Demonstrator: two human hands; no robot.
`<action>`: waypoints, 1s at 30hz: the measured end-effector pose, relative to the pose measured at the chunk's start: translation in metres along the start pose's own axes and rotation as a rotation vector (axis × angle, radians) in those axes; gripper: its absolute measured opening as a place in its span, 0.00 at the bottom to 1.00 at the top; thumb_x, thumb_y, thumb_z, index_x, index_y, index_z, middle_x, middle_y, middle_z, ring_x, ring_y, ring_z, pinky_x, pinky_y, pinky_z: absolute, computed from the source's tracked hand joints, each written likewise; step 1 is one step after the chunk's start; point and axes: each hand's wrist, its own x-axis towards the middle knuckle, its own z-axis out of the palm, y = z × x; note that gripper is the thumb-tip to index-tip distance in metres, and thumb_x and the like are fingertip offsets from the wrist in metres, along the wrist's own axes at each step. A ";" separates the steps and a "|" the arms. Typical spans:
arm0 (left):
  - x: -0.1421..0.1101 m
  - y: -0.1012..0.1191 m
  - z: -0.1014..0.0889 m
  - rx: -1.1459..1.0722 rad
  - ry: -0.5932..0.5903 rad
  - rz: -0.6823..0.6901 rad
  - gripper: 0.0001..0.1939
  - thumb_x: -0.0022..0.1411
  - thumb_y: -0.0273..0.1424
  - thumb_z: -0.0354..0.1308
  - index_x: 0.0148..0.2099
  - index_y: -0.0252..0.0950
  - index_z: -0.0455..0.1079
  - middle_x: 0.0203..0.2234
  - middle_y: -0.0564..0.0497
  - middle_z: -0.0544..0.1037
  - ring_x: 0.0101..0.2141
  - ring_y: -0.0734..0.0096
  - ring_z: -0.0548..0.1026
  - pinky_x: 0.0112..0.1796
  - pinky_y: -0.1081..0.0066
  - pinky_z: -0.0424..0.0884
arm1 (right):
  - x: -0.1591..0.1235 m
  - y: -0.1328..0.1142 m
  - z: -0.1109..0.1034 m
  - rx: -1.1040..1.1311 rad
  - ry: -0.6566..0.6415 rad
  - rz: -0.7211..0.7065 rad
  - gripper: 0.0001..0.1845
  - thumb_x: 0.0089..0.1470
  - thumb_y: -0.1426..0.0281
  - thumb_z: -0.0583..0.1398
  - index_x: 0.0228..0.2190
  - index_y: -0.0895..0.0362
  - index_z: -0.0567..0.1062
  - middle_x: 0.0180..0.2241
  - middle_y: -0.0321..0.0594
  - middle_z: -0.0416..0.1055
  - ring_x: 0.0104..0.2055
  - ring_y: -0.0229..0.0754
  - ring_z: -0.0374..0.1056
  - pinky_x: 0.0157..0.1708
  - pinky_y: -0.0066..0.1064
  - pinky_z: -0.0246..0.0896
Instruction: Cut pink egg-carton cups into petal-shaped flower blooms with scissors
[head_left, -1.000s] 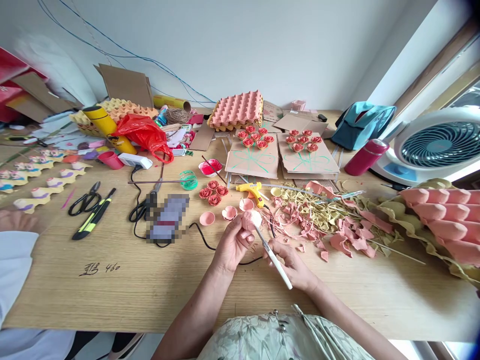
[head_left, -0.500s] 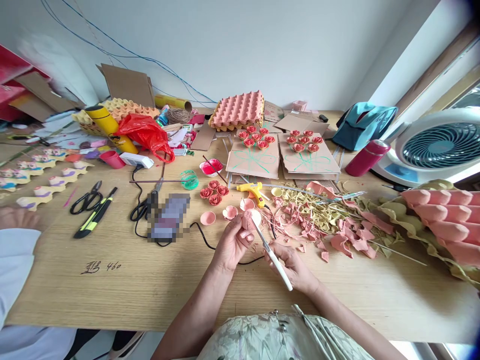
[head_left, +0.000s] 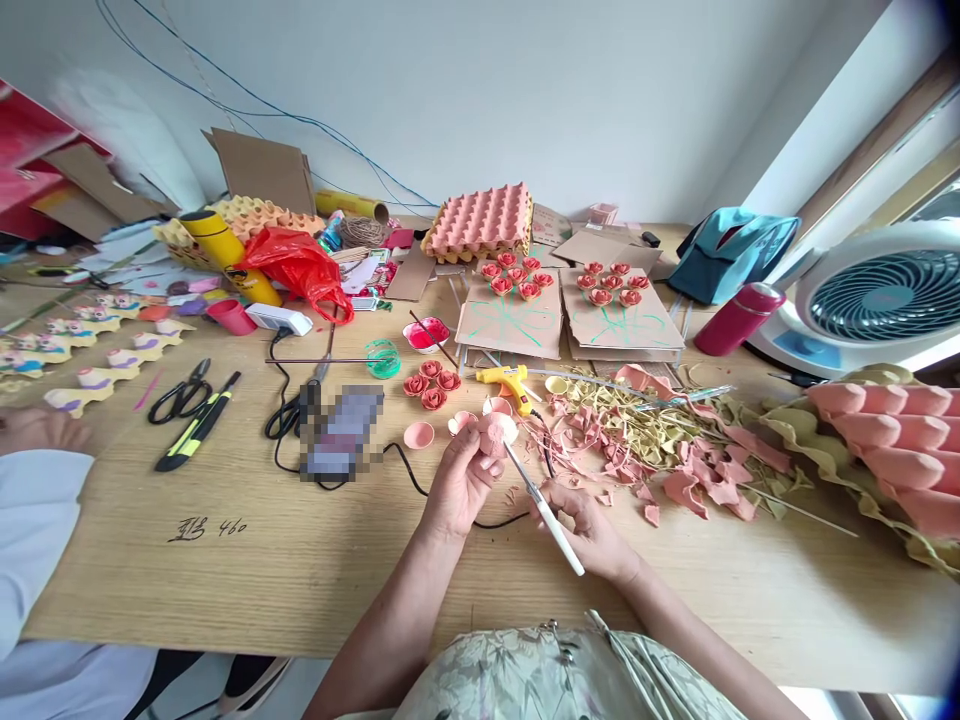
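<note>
My left hand (head_left: 463, 487) pinches a pink egg-carton cup (head_left: 495, 436) above the table, its fingers wrapped round the lower side. In my right hand (head_left: 589, 527) is a pair of white-handled scissors (head_left: 550, 515), the blades pointing up and left against the cup's edge. Whether the blades are parted is too small to tell. Just beyond my left hand lie loose pink cups, one (head_left: 418, 435) apart on the left. Several red paper-pulp roses (head_left: 433, 385) sit behind them, beside a yellow glue gun (head_left: 504, 380).
Pink and yellow carton scraps (head_left: 675, 450) spread to the right, near stacked egg trays (head_left: 885, 440). More roses stand on cardboard sheets (head_left: 510, 325). At left are black scissors (head_left: 180, 393), a utility knife (head_left: 196, 425) and another person's hand (head_left: 45, 430). A black cord (head_left: 409, 468) crosses the table.
The cup in my left hand has turned, showing more of its rounded outside, while the scissors stay at its edge. The view has shifted slightly. The other person's hand is more curled.
</note>
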 end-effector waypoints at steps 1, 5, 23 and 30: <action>0.000 0.000 0.000 0.012 -0.007 0.026 0.17 0.48 0.30 0.75 0.39 0.36 0.73 0.26 0.57 0.74 0.21 0.84 0.65 0.23 0.80 0.63 | 0.000 -0.001 -0.001 -0.013 -0.005 0.010 0.16 0.63 0.59 0.58 0.30 0.57 0.74 0.28 0.40 0.72 0.31 0.42 0.65 0.33 0.32 0.59; 0.002 0.000 -0.001 0.067 0.008 0.133 0.15 0.51 0.32 0.74 0.37 0.36 0.72 0.28 0.55 0.74 0.26 0.79 0.69 0.26 0.77 0.65 | 0.000 -0.001 -0.001 -0.018 -0.048 0.047 0.15 0.62 0.60 0.58 0.28 0.57 0.72 0.27 0.39 0.71 0.30 0.41 0.64 0.31 0.31 0.58; 0.000 -0.007 -0.003 0.556 -0.141 -0.011 0.20 0.51 0.40 0.73 0.40 0.35 0.71 0.21 0.59 0.69 0.22 0.80 0.66 0.25 0.77 0.63 | 0.008 -0.001 -0.008 0.501 0.241 0.182 0.24 0.47 0.49 0.70 0.37 0.53 0.73 0.27 0.35 0.69 0.26 0.38 0.60 0.28 0.31 0.57; -0.001 -0.020 -0.006 0.664 -0.201 -0.111 0.23 0.54 0.44 0.71 0.44 0.35 0.71 0.23 0.56 0.74 0.24 0.74 0.71 0.30 0.73 0.65 | 0.013 0.003 0.004 0.731 0.371 0.265 0.28 0.41 0.55 0.74 0.39 0.52 0.72 0.30 0.33 0.66 0.30 0.38 0.61 0.31 0.30 0.60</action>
